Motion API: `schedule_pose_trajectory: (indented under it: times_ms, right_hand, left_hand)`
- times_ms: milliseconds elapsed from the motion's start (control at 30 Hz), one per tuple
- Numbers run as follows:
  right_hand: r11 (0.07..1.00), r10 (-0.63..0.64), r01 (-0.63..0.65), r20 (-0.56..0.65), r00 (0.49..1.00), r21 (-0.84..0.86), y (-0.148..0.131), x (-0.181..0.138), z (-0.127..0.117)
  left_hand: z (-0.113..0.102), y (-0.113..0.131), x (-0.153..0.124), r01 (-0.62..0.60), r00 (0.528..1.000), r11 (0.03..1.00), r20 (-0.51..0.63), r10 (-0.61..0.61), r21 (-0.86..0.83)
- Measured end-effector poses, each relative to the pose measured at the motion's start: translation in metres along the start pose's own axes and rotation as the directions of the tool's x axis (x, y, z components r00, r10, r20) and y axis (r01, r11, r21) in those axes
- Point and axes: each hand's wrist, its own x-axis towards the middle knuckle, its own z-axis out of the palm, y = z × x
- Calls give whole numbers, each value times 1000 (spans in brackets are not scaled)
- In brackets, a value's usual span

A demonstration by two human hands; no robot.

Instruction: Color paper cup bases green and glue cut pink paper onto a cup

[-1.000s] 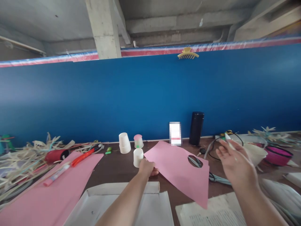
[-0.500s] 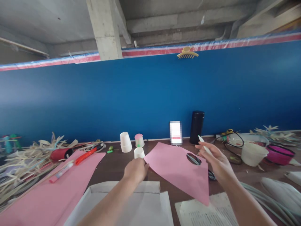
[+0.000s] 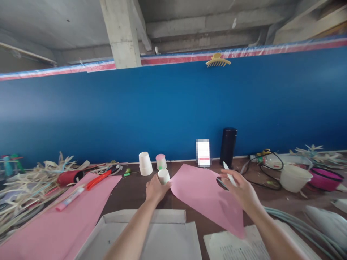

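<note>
My left hand (image 3: 155, 187) is closed round a small white paper cup (image 3: 163, 176) and tilts it, close to the near corner of a pink paper sheet (image 3: 202, 195). My right hand (image 3: 240, 187) hovers over that sheet's right side, fingers pinched on a white pen (image 3: 229, 173). The sheet has an oval hole cut near its right end, partly hidden by my right hand. Behind the cup stand an upturned white cup (image 3: 145, 163) and a pink-topped cup (image 3: 161, 161).
A second pink sheet (image 3: 59, 220) lies at left with a pink marker (image 3: 69, 198) and red cutters (image 3: 99, 178). Dried straw (image 3: 29, 184) is heaped far left. A black flask (image 3: 228, 146), cables, a white bowl (image 3: 295, 177) and a magenta bowl (image 3: 325, 178) stand at right. White card (image 3: 168, 234) lies near me.
My right hand came in from the right with the pen and lowered over the pink sheet. My left hand left the sheet's corner, took the white cup and tilted it.
</note>
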Motion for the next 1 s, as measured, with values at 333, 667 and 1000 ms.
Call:
schedule_pose_trajectory:
  times_ms: [333,667,1000]
  right_hand:
    - [990,-139,139,105,985,6,-9,-15,19]
    - [991,-134,135,30,991,-28,-8,-14,17]
    - [989,17,5,-141,990,149,-2,-5,5]
  left_hand:
    - [-18,-5,15,132,981,989,-137,-140,-69]
    - [-47,-6,3,-3,959,1000,-283,4,3]
    - [0,23,6,-253,964,953,38,263,-170]
